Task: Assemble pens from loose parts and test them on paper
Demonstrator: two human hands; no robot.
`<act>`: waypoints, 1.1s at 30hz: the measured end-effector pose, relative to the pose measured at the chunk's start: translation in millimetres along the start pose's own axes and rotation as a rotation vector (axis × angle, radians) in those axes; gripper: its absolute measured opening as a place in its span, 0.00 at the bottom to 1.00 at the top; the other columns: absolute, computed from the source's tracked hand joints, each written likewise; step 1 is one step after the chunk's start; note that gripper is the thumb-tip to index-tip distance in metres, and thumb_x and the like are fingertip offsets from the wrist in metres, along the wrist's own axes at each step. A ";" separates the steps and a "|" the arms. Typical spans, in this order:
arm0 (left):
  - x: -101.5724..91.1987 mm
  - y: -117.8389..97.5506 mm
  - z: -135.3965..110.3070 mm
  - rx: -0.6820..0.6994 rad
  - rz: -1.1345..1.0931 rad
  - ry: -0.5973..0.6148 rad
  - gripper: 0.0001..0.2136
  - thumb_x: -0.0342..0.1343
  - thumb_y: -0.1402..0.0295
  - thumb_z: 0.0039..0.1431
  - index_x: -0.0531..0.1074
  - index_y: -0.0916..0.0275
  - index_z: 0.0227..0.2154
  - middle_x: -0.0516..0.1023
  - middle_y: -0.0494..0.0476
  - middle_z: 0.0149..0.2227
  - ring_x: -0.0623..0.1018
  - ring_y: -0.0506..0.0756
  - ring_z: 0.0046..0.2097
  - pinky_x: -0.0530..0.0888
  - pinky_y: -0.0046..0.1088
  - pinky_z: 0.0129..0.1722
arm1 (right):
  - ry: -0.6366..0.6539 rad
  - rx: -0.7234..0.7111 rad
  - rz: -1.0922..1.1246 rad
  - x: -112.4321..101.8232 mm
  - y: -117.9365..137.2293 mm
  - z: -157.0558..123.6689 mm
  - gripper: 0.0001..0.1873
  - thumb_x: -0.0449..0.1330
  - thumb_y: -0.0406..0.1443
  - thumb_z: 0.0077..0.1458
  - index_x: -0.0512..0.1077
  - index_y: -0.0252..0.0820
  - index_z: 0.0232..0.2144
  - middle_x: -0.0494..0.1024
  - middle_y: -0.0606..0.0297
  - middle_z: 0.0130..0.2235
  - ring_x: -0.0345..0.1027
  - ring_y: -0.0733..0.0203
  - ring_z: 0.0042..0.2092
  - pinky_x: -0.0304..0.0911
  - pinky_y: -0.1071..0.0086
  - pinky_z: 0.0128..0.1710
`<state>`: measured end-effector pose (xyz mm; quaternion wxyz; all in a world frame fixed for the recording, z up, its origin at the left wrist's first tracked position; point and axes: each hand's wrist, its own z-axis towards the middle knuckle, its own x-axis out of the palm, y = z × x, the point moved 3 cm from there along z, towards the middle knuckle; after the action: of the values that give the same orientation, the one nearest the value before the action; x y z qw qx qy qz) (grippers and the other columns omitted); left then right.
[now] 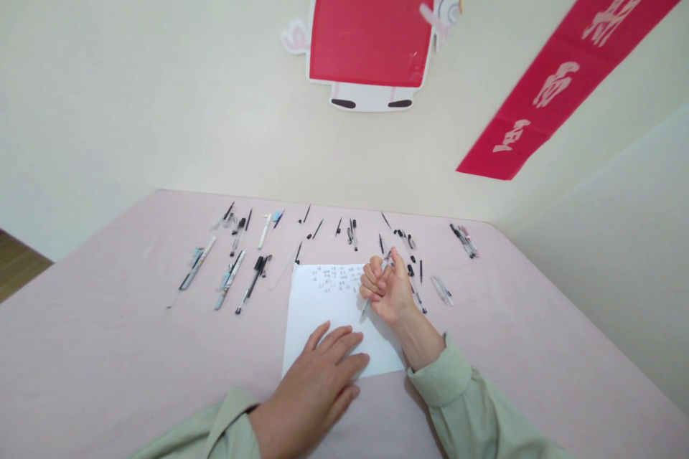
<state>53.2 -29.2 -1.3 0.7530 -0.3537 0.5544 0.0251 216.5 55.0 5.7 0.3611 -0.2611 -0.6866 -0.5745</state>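
Note:
A white sheet of paper (309, 312) lies on the table in front of me, with several rows of small dark handwriting near its top. My left hand (317, 384) rests flat on the lower part of the sheet, fingers stretched out. Above the right side of the paper, my right hand (386, 287) is closed around a pen (365, 309), palm turned upward. One end of the pen sticks out below the fist, the other shows by the thumb at the top. Part of the writing is hidden behind my right hand.
Pens and pen parts lie in groups across the pink-covered table (134, 344): several at left, including a black pen (250, 285), and a bundle of pens (464, 240) at far right. Behind stands a wall with a cartoon cutout (371, 21) and a red banner (570, 64).

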 end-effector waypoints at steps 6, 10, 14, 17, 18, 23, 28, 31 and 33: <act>-1.9 7.5 -0.6 -0.117 -0.156 -0.166 0.17 0.50 0.71 0.62 0.68 0.55 0.53 0.66 0.61 0.61 0.66 0.59 0.61 0.64 0.47 0.61 | -0.108 -0.009 0.012 -3.5 -3.7 1.4 0.24 0.54 0.53 0.56 0.70 0.39 0.24 0.63 0.71 0.20 0.48 0.72 0.19 0.53 0.78 0.18; -3.2 18.1 1.6 -0.264 -0.251 -0.286 0.16 0.46 0.68 0.64 0.68 0.57 0.54 0.64 0.63 0.61 0.65 0.59 0.62 0.67 0.43 0.59 | -0.128 0.026 -0.012 0.3 -10.9 1.4 0.17 0.57 0.47 0.57 0.71 0.39 0.26 0.68 0.69 0.23 0.54 0.71 0.21 0.58 0.75 0.23; -3.8 18.9 3.3 -0.197 -0.296 -0.280 0.17 0.49 0.66 0.64 0.69 0.53 0.54 0.71 0.60 0.56 0.70 0.59 0.58 0.69 0.42 0.57 | -0.102 0.064 -0.052 6.6 -26.8 -0.7 0.14 0.58 0.44 0.56 0.72 0.39 0.28 0.69 0.68 0.25 0.54 0.71 0.22 0.59 0.74 0.25; -3.3 20.3 3.6 -0.191 -0.350 -0.300 0.17 0.48 0.66 0.64 0.68 0.53 0.55 0.72 0.59 0.54 0.71 0.58 0.56 0.70 0.41 0.57 | -0.084 0.087 -0.177 10.5 -40.1 -3.7 0.13 0.59 0.43 0.54 0.74 0.38 0.29 0.72 0.67 0.29 0.60 0.69 0.25 0.61 0.73 0.29; -3.2 21.5 3.9 -0.207 -0.371 -0.319 0.17 0.47 0.66 0.65 0.67 0.53 0.55 0.72 0.59 0.54 0.71 0.58 0.57 0.69 0.41 0.57 | -0.073 0.103 -0.251 11.4 -43.9 -4.6 0.12 0.60 0.43 0.53 0.74 0.38 0.30 0.73 0.65 0.30 0.63 0.68 0.28 0.61 0.73 0.30; -5.6 27.1 5.6 -0.310 -0.442 -0.456 0.17 0.45 0.64 0.66 0.66 0.55 0.55 0.68 0.59 0.58 0.67 0.58 0.60 0.65 0.44 0.60 | 0.000 0.078 -0.507 13.0 -51.2 -7.1 0.16 0.60 0.45 0.53 0.77 0.38 0.34 0.75 0.61 0.35 0.68 0.62 0.37 0.63 0.69 0.39; -4.7 28.3 5.6 -0.307 -0.475 -0.475 0.17 0.45 0.62 0.66 0.66 0.55 0.56 0.68 0.60 0.58 0.68 0.59 0.60 0.68 0.44 0.58 | -0.009 0.114 -0.588 14.5 -47.8 -8.3 0.14 0.62 0.44 0.52 0.77 0.38 0.32 0.73 0.65 0.30 0.65 0.66 0.31 0.61 0.70 0.35; -1.6 29.1 5.0 -0.314 -0.491 -0.442 0.17 0.45 0.61 0.66 0.65 0.54 0.55 0.67 0.60 0.59 0.70 0.59 0.58 0.68 0.44 0.58 | -0.083 -0.014 -0.724 12.3 -24.3 -5.6 0.12 0.63 0.43 0.51 0.77 0.39 0.30 0.74 0.66 0.30 0.64 0.67 0.30 0.59 0.73 0.32; 0.0 29.4 4.6 -0.345 -0.509 -0.410 0.18 0.44 0.61 0.66 0.64 0.55 0.56 0.66 0.61 0.60 0.73 0.58 0.55 0.70 0.43 0.57 | -0.205 -0.174 -0.859 1.7 6.9 -6.2 0.11 0.62 0.43 0.51 0.78 0.41 0.30 0.73 0.67 0.28 0.61 0.67 0.28 0.56 0.74 0.28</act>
<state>44.3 -4.7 -15.5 0.7599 -0.5895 0.2739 0.0004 222.0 50.3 11.7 -0.0032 -0.0374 -0.7140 -0.6992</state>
